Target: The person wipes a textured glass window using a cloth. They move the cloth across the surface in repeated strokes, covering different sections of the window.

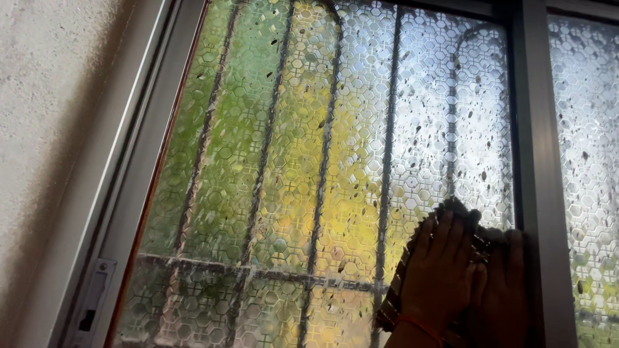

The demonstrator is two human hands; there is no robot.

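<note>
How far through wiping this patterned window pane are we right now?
Early, by the look of it. Done: nothing clearly; dark specks cover most of the patterned glass pane, top to bottom. In hand: both hands, the left hand and the right hand, press a dark cloth flat against the pane's lower right, beside the grey frame upright. Left: the speckled middle, left and top, plus the neighbouring pane, also spotted.
</note>
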